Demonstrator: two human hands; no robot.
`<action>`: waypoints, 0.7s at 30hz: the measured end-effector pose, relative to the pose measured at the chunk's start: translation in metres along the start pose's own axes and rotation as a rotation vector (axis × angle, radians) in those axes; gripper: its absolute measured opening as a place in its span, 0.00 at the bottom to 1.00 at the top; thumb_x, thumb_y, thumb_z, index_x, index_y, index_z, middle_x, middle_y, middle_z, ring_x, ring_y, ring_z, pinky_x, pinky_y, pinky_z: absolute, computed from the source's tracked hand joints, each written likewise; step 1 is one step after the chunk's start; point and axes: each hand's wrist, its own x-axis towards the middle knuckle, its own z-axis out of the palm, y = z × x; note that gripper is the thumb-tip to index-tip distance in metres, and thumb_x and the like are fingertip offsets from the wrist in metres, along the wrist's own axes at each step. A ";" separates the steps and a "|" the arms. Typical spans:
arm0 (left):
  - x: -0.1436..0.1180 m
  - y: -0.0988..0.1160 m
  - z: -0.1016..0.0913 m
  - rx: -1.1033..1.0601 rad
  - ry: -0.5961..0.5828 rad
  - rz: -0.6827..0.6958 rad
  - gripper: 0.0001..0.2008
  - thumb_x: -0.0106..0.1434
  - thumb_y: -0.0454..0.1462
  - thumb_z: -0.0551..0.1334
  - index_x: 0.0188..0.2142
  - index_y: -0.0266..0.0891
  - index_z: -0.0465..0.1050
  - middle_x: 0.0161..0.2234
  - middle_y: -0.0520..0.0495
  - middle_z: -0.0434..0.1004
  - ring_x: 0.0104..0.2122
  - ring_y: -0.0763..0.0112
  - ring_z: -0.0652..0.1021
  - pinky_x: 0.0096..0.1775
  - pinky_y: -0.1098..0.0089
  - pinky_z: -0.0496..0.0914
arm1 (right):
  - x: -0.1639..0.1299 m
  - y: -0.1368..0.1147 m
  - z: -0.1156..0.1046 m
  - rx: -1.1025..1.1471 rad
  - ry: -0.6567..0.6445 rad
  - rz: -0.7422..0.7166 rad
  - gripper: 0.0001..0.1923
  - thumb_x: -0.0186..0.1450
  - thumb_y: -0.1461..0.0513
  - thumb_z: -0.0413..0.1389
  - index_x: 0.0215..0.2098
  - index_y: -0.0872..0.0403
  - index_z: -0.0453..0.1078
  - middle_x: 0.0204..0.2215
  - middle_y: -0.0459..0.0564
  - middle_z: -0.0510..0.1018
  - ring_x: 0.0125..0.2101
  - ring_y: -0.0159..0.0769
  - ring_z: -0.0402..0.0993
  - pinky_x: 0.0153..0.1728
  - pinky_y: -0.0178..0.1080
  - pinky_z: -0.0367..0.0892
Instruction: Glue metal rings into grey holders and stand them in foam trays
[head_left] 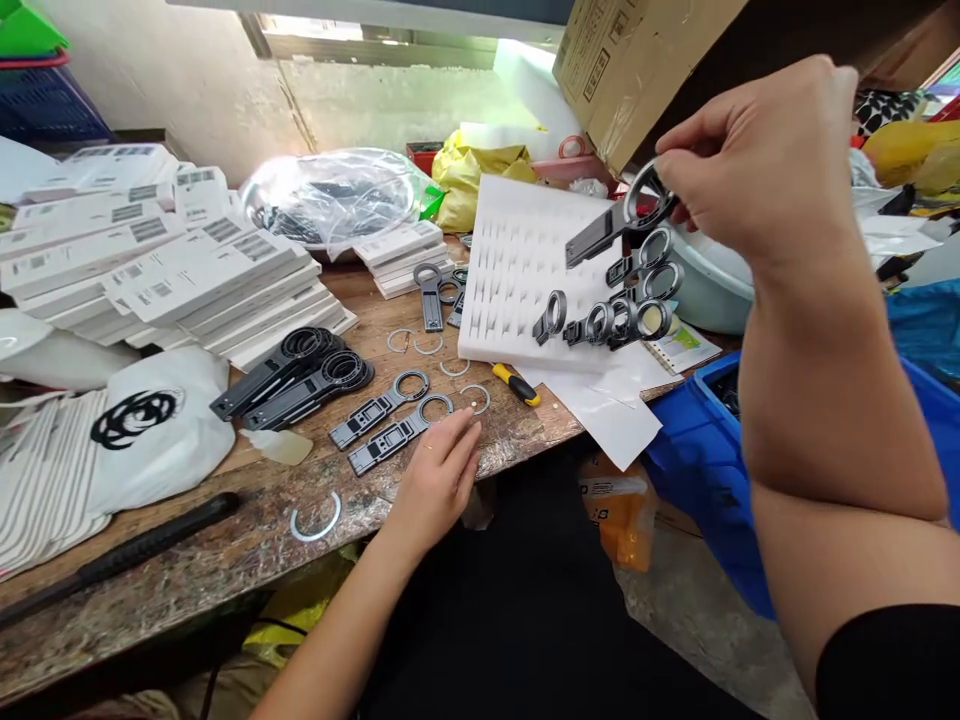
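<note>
My right hand (772,170) is raised at the upper right, pinching the ring end of a dark grey ring-ended plastic part (592,238). The part's flat arm slants down to the left above a white slotted foam block (517,270). Several similar ringed parts (600,322) stand in the foam's right side. My left hand (439,480) rests at the bench's front edge, fingers stretched out, beside a grey ringed part (390,445) and a thin C-shaped metal ring (484,390). Another grey ringed part (367,418) lies alongside. A larger C-shaped ring (315,533) lies farther left.
White boxes (217,275) are stacked at the left, behind a pile of dark ringed parts (292,385). A small bottle (277,447), a yellow-black screwdriver (516,384) and a black rod (150,540) lie on the bench. A blue bin (690,470) and cardboard box (637,70) are at the right.
</note>
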 end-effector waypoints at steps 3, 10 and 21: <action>-0.008 -0.004 0.008 0.007 -0.038 -0.016 0.24 0.74 0.31 0.60 0.68 0.43 0.67 0.63 0.34 0.76 0.64 0.53 0.78 0.63 0.49 0.76 | 0.011 0.021 0.002 -0.246 -0.053 0.059 0.17 0.72 0.63 0.53 0.47 0.57 0.84 0.41 0.58 0.88 0.52 0.46 0.81 0.65 0.53 0.61; 0.056 -0.004 0.020 0.131 -0.202 -0.123 0.31 0.76 0.37 0.58 0.75 0.36 0.56 0.76 0.32 0.59 0.76 0.47 0.60 0.72 0.40 0.62 | 0.021 0.048 0.047 -0.302 -0.211 0.130 0.17 0.74 0.64 0.53 0.53 0.61 0.82 0.49 0.64 0.86 0.54 0.49 0.80 0.58 0.48 0.65; 0.117 -0.010 0.035 0.299 -0.516 -0.278 0.37 0.75 0.41 0.60 0.77 0.30 0.52 0.79 0.37 0.46 0.78 0.47 0.52 0.75 0.44 0.56 | 0.030 0.052 0.067 -0.358 -0.301 0.159 0.19 0.75 0.65 0.50 0.54 0.62 0.81 0.52 0.65 0.84 0.57 0.52 0.78 0.60 0.49 0.66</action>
